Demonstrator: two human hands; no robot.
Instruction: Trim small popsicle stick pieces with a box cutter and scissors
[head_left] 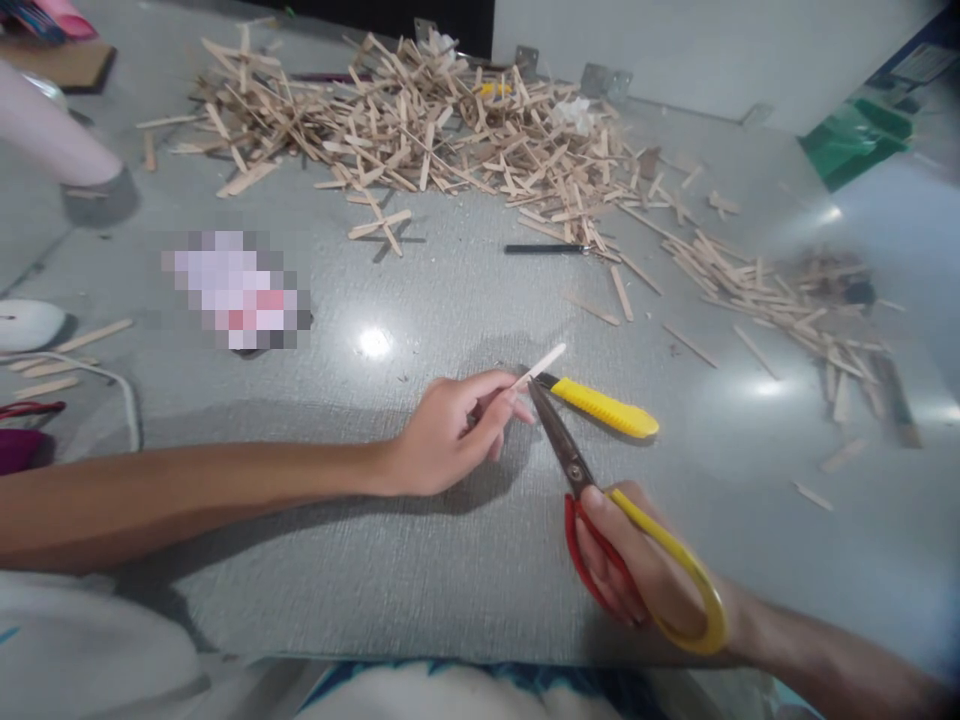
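Between the thumb and fingers of my left hand (469,425) is a pale wooden craft stick (544,363), its free end pointing up and right. My right hand (630,545) grips scissors (570,462) with dark blades, one red handle loop and one yellow. The blade tips meet the stick close to my left fingertips; whether they cut into it I cannot tell. Just beyond the scissors, a yellow utility knife (607,408) lies on the grey table (337,580), its dark end partly behind the stick and blades.
A large heap of craft sticks (420,130) spreads along the back, with more sticks (757,275) scattered at right. A black pen-like rod (546,249) lies before the heap. At left are a blurred-out object (232,285), a white mouse (30,325) and a pale pink cylinder (60,130).
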